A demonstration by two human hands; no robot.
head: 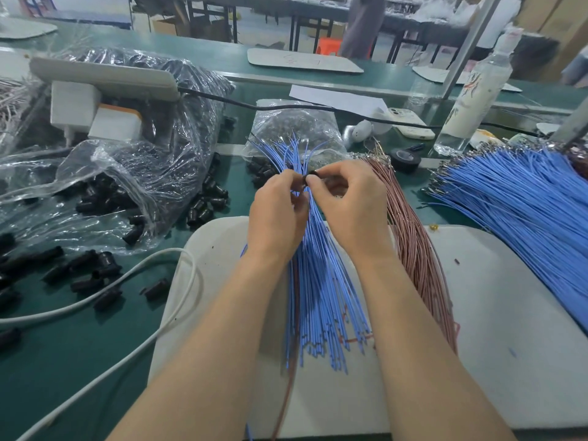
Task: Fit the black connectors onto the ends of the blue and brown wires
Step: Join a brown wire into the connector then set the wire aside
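Note:
A fan of blue wires [321,294] lies on a white board [509,313] in front of me, with a bundle of brown wires [413,237] just to its right. My right hand [346,202] pinches a small black connector [313,176] above the blue fan. My left hand [276,211] meets it there, fingers curled and pinching a wire end at the connector; the wire itself is mostly hidden by the fingers. Loose black connectors [82,268] are scattered on the green table at left.
Clear plastic bags [127,173] of black parts fill the left side. A large second heap of blue wires [525,202] lies at right. A white cable [127,281] crosses the near left. A bottle [474,100], a phone [410,122] and a tape roll [405,159] stand behind.

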